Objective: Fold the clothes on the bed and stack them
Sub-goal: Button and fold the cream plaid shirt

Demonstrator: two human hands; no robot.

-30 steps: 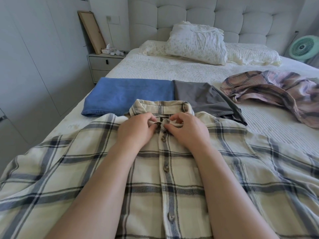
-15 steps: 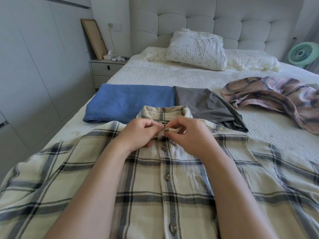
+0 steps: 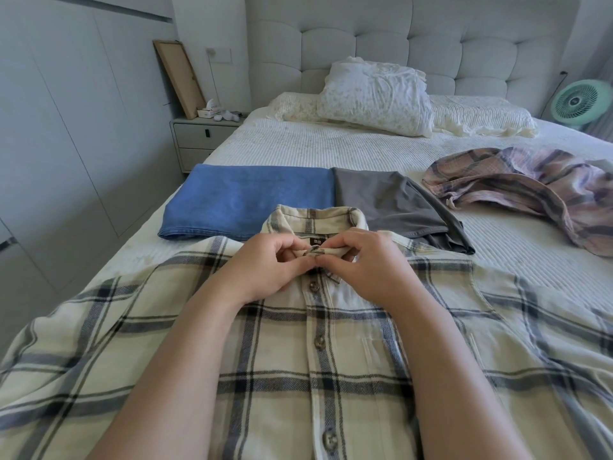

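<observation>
While the left hand (image 3: 265, 264) and right hand (image 3: 366, 260) are pinching the plaid shirt (image 3: 298, 360) collar at the bed's near edge, keeping the plackets aligned is helping the top button seat.

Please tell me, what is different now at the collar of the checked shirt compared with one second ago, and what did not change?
Both hands, left hand and right hand, have lifted the collar ends of the cream plaid shirt slightly and now pinch them together at the top button, showing the neck label. Unchanged: the shirt stays spread flat, and the blue folded garment, grey folded garment and crumpled pink plaid shirt lie where they were.
</observation>
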